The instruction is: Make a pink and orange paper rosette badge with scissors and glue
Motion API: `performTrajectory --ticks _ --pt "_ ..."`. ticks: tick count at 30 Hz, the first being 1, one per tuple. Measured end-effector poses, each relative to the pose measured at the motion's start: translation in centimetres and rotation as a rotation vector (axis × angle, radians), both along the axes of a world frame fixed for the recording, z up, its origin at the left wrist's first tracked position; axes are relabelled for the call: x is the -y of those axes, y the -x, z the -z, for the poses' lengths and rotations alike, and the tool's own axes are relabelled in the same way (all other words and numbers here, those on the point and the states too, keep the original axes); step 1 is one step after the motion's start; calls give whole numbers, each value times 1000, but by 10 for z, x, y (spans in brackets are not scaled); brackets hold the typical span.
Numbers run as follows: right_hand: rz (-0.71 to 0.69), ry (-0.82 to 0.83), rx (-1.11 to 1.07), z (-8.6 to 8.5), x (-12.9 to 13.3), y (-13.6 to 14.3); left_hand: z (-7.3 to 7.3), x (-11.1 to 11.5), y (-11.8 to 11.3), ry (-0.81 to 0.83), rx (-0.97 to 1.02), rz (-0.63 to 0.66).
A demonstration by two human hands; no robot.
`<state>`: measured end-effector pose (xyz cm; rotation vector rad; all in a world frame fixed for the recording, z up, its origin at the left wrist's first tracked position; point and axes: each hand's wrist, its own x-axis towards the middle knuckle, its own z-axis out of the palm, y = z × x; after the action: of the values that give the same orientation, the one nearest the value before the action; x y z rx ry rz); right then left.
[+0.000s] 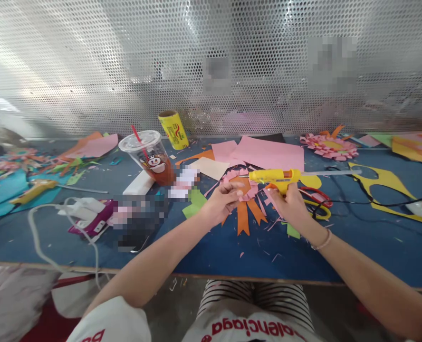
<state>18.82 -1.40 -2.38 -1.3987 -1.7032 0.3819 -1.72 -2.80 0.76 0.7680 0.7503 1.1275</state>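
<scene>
At the far left, blue paper [4, 187] runs out past the edge, partly under a second gun [33, 192] that lies on the desk [268, 259]. A dark shape in the corner beyond is too blurred to name. Next comes a purple power strip [96, 224], its top partly covered by white plugs; a white cable [34, 232] loops beside it and drops over the desk's front edge. The dark object [143, 228] to its right is pixelated and cannot be made out. Behind it stand a cup [154, 164] with a red straw, its base partly masked, and a yellow roll [174, 130].

Near the middle, the left hand [225, 204] has its fingers drawn together at the rosette [245, 186], covering part of its pink rim; whether they pinch it, I cannot tell. The rosette lies on the desk, orange tails towards the person, under the glue gun [273, 176]. The right hand [292, 209] is wrapped around that gun's handle, hiding most of it; the nozzle tip is hard to see against the rosette.

Beyond, a red loop [328, 200] and a yellow loop [327, 214] show only partly behind the right hand. Farther back lies another rosette [332, 146], and at right a cut-out yellow sheet [385, 180].
</scene>
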Motion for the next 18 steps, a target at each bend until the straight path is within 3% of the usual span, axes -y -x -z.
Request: performTrajectory --ticks 9,18 --pt "-88 -39 56 -2 8 7 -7 9 -5 -24 104 -27" --pt "-38 -43 76 4 7 6 -7 10 -1 -34 148 49"
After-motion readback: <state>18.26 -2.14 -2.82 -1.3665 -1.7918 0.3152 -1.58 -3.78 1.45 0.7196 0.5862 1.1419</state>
